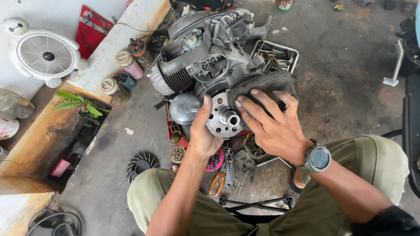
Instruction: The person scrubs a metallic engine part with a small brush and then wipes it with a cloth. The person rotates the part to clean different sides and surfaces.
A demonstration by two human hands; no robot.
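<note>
The left hand [202, 131] grips the rim of the round flywheel [224, 117] at the front of the engine [205, 57] on the floor, while the right hand [271, 124] lies flat, fingers spread, pressing a grey rag [267, 83] that hides the wheel's upper right edge

Floor: stained grey concrete floor [350, 87] lying in daylight
Wall: pale wall [57, 13] rising at the left
Ledge: worn yellow ledge [30, 144] running along the wall
</note>
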